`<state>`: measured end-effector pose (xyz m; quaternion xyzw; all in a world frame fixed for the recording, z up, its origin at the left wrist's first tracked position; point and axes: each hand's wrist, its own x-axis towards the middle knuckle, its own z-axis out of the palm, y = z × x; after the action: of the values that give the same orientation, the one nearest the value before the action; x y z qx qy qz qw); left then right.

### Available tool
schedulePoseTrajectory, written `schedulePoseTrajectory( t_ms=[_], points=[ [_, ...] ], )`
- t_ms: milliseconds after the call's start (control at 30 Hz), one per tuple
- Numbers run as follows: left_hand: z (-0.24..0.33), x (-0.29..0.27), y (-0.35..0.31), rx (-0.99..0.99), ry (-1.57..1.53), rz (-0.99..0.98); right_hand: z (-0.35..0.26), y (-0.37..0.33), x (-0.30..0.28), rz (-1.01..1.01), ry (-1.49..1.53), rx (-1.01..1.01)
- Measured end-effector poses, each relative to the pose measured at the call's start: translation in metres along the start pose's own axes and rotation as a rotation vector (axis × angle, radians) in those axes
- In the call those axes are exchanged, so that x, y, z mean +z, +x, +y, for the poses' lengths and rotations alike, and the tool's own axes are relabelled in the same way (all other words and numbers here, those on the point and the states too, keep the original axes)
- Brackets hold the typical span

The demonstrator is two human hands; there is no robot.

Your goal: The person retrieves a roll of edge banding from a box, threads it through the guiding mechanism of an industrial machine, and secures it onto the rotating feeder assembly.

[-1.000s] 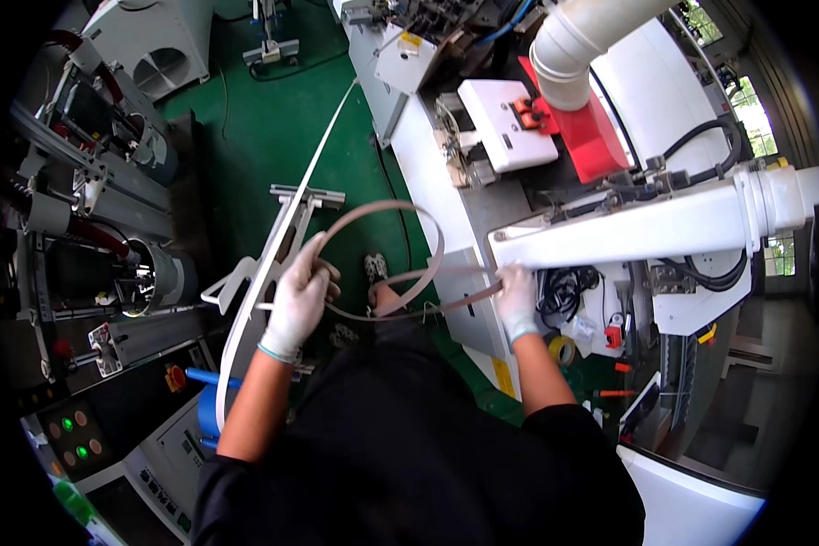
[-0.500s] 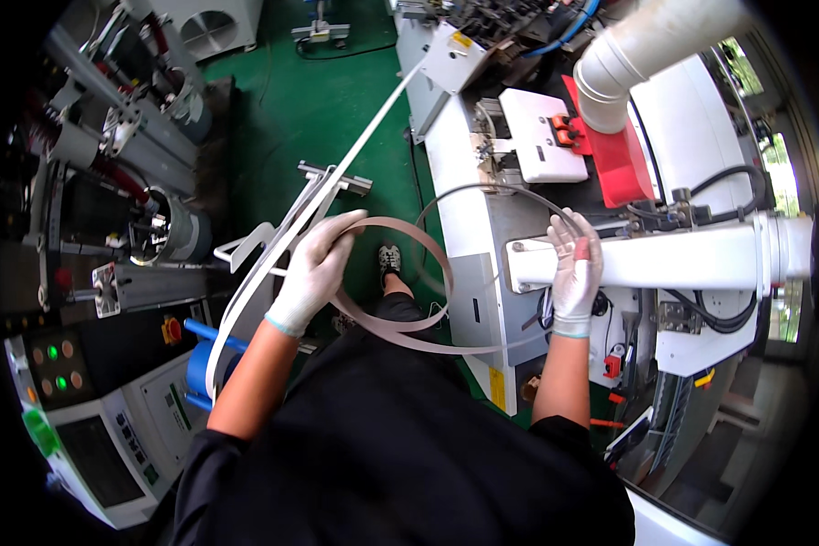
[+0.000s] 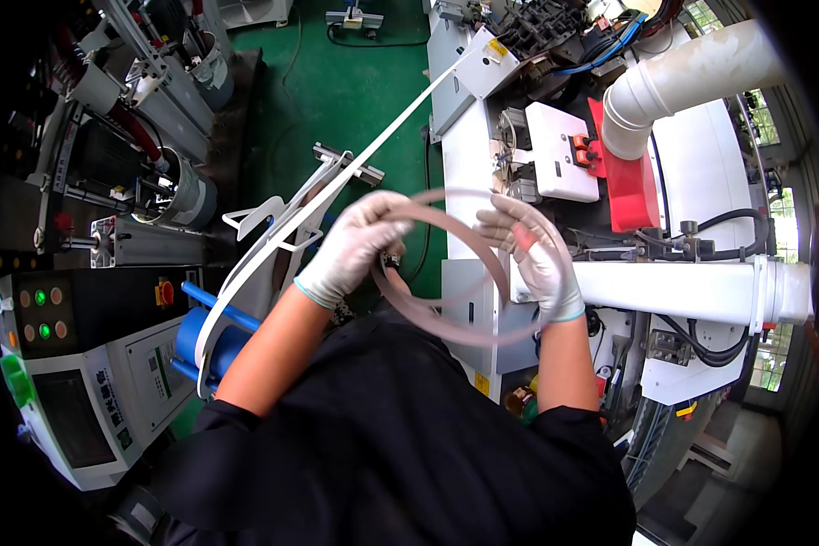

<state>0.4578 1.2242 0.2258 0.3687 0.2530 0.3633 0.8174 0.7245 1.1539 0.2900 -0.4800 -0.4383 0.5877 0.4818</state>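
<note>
My left hand, in a white glove, is closed round one side of a coil of thin pinkish-beige banding strip. The loops hang in front of my body and are smeared by motion. My right hand, also gloved and with a reddish fingertip, has its fingers stretched out and apart. Its palm faces the coil, and the outer loop passes close by it. Whether the right hand touches the strip, I cannot tell.
A long white strip slants from the far machine down past my left arm to a blue roller. On the right are a white machine arm, a red guard and a duct pipe. A control panel stands left.
My hands have come closer together, and the coil has drawn into tighter loops between them. Both hands have shifted within the view, the left one to the right.
</note>
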Motion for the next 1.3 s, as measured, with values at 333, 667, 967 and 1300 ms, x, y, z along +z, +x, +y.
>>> schedulePoseTrajectory(
  t_ms=[333,667,967,1300],
  points=[
    [0.017,0.001,-0.008,0.138,0.162,0.287,0.092,-0.017,0.007,0.312,-0.21,-0.05],
    [0.011,0.035,-0.037,0.193,0.041,0.133,0.151,-0.012,0.007,0.562,0.222,-0.022],
    [0.017,-0.003,-0.047,0.449,0.65,0.436,0.065,-0.004,0.028,0.313,0.362,-0.113],
    [0.087,-0.004,-0.128,0.416,0.742,0.342,0.011,0.064,0.097,-0.185,-0.07,-0.104]
  ],
)
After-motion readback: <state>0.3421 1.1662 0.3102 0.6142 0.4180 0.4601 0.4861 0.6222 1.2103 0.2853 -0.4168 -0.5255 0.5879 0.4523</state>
